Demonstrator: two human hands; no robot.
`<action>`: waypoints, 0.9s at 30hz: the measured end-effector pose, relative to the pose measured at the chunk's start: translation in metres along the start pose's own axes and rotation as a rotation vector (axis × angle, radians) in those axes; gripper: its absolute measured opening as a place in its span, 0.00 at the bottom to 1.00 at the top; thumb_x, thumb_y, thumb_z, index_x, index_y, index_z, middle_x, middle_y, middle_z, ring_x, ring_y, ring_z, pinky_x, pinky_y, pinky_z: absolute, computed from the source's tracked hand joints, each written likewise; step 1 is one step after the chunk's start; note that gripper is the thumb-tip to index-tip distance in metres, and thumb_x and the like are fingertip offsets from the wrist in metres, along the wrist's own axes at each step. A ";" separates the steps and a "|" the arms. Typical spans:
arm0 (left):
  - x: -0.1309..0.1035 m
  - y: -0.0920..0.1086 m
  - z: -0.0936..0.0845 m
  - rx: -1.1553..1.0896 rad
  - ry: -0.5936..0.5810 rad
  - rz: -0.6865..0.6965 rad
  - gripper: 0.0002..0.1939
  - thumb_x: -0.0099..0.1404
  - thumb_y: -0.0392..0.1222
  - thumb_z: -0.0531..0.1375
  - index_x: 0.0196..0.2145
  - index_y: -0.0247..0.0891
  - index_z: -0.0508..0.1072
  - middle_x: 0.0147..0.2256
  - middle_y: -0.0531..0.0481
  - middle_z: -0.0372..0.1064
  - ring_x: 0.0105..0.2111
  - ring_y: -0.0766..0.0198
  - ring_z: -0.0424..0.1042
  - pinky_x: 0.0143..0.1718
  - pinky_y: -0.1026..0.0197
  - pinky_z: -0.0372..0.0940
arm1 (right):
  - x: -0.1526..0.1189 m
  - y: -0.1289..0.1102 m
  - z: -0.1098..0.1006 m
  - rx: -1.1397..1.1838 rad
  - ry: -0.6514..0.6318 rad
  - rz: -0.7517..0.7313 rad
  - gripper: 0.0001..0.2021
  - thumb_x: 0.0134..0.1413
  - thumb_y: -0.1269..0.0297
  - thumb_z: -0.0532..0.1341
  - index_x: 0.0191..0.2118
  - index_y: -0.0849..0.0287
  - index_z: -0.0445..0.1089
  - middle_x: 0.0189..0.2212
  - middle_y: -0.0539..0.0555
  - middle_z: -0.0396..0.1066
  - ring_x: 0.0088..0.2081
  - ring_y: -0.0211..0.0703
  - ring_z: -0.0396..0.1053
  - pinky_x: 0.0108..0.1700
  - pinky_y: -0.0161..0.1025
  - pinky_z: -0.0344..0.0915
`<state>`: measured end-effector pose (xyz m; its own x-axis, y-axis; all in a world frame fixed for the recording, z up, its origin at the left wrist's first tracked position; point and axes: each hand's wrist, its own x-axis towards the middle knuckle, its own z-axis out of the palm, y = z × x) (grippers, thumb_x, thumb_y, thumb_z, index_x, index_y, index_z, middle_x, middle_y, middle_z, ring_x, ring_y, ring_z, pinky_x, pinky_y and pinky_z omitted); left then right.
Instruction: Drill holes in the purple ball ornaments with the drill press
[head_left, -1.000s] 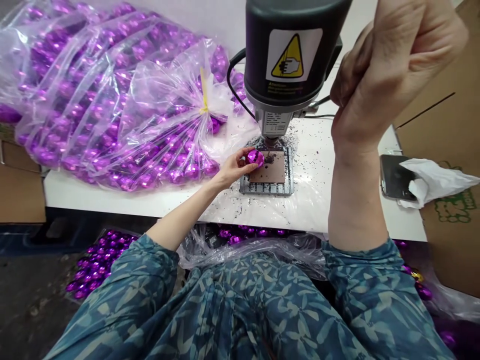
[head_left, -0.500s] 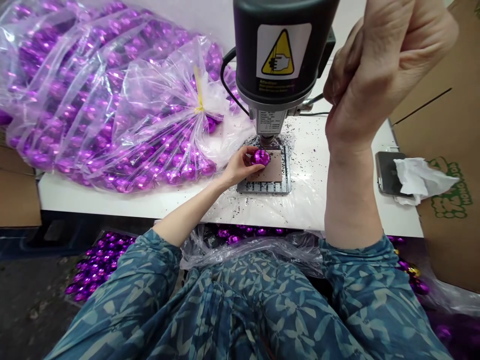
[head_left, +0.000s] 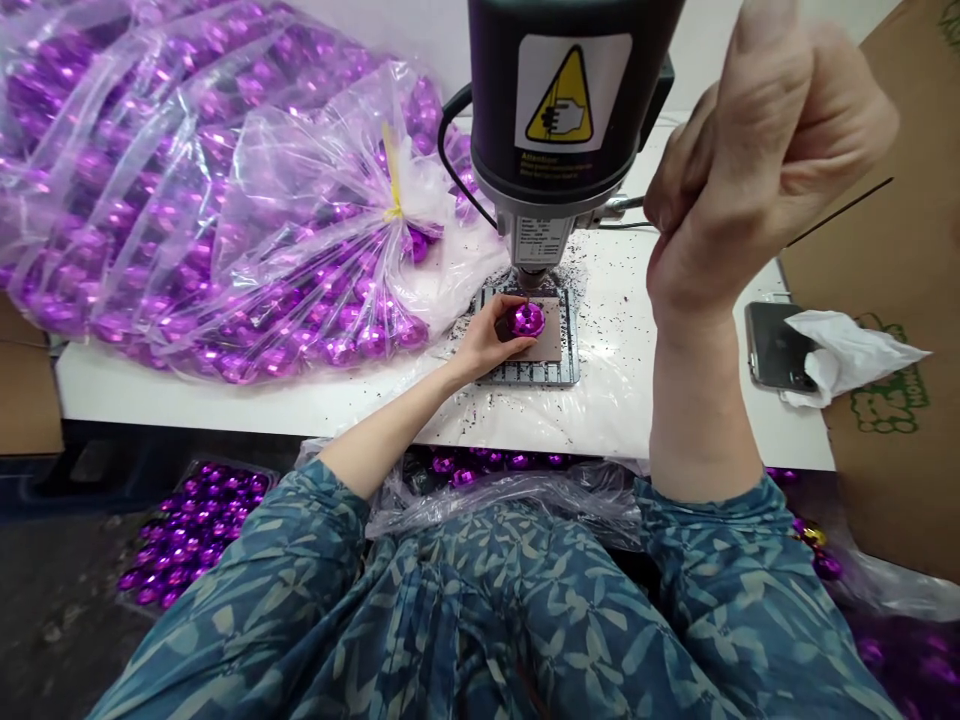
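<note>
My left hand (head_left: 491, 338) grips a shiny purple faceted ball (head_left: 528, 319) between thumb and fingers. The ball rests on a tan board (head_left: 546, 349) on the slotted metal base (head_left: 568, 370) of a drill press (head_left: 559, 190), right beneath its spindle (head_left: 532, 278). Raised at the right, my right hand (head_left: 757, 160) is closed in a fist around the end of the press's lever (head_left: 626, 204); most of the lever is hidden inside the fingers.
A tied clear bag (head_left: 225, 200) of purple balls fills the table's left side. Dark shavings lie around the base. A phone (head_left: 776, 345) with crumpled tissue (head_left: 840, 355) lies at right, beside a cardboard box (head_left: 900, 240). A tray of purple balls (head_left: 199, 530) is below left.
My left hand and the ball have shifted slightly right, under the spindle. My right fist remains on the lever, slightly lower in view. The camera view has moved a little.
</note>
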<state>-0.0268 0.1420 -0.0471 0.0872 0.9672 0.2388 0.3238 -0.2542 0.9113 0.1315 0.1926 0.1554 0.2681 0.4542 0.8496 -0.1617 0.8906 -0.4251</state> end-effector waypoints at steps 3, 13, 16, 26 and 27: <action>0.000 0.000 0.001 -0.014 0.005 -0.010 0.29 0.61 0.44 0.76 0.56 0.41 0.70 0.56 0.40 0.78 0.59 0.48 0.77 0.65 0.40 0.71 | -0.014 -0.011 -0.004 -0.027 0.017 0.024 0.31 0.59 0.46 0.63 0.21 0.61 0.45 0.13 0.43 0.47 0.16 0.24 0.47 0.26 0.36 0.40; -0.002 -0.003 0.001 -0.033 0.009 -0.008 0.30 0.62 0.46 0.76 0.56 0.42 0.69 0.58 0.40 0.77 0.60 0.47 0.77 0.65 0.41 0.71 | -0.047 -0.003 -0.019 -0.142 0.107 0.025 0.39 0.63 0.39 0.62 0.22 0.59 0.35 0.13 0.47 0.37 0.16 0.28 0.41 0.24 0.41 0.36; -0.001 -0.004 0.002 -0.038 0.006 -0.007 0.30 0.62 0.46 0.76 0.56 0.42 0.69 0.58 0.39 0.77 0.61 0.46 0.77 0.65 0.40 0.71 | -0.055 0.005 -0.027 -0.148 0.073 0.003 0.39 0.64 0.40 0.62 0.21 0.59 0.36 0.13 0.47 0.35 0.16 0.28 0.38 0.22 0.41 0.38; -0.002 -0.003 0.000 -0.048 -0.003 0.026 0.30 0.62 0.48 0.75 0.56 0.41 0.69 0.57 0.38 0.77 0.60 0.46 0.78 0.64 0.40 0.72 | -0.078 0.036 -0.042 -0.122 0.141 -0.135 0.42 0.62 0.43 0.64 0.15 0.60 0.34 0.09 0.46 0.34 0.13 0.29 0.38 0.20 0.40 0.41; -0.002 -0.003 0.000 -0.041 -0.004 0.018 0.30 0.62 0.48 0.75 0.56 0.41 0.69 0.57 0.38 0.77 0.60 0.47 0.77 0.64 0.41 0.72 | -0.080 0.035 -0.043 -0.122 0.140 -0.139 0.42 0.62 0.42 0.64 0.15 0.60 0.34 0.09 0.46 0.34 0.13 0.30 0.38 0.20 0.41 0.41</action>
<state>-0.0281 0.1404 -0.0504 0.0964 0.9624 0.2538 0.2832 -0.2709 0.9200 0.1451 0.1888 0.0592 0.4104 0.3182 0.8546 -0.0003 0.9372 -0.3488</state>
